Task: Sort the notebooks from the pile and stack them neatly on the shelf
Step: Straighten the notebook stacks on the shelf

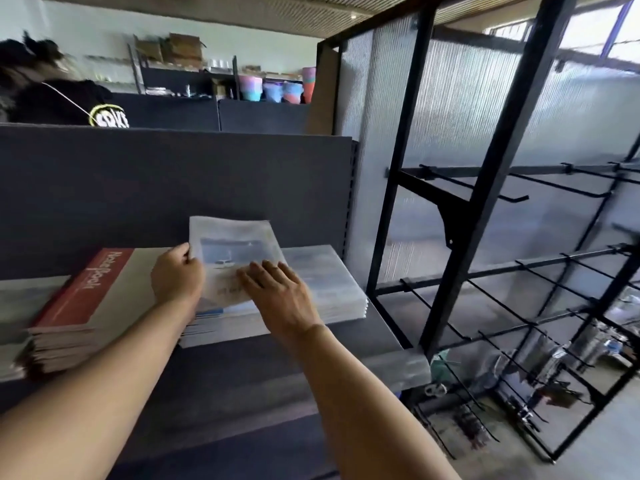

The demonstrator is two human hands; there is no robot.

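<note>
- A black metal rack [460,216] of square tube and thin wire hooks stands to the right, backed by ribbed translucent sheeting.
- The dark grey shelf [374,327] is flat and matte, with a plain back panel.
- Three stacks lie on it: the pale blue notebooks [322,282] at right, the red-spined notebooks [86,299] beside them, and a blurred third at the left edge.
- One glossy, rectangular top notebook [228,251] sits tilted on the pale stack.
- The left hand [176,275] pinches its left edge with curled fingers.
- The right hand [277,289] presses flat on its cover, fingers straight.
</note>
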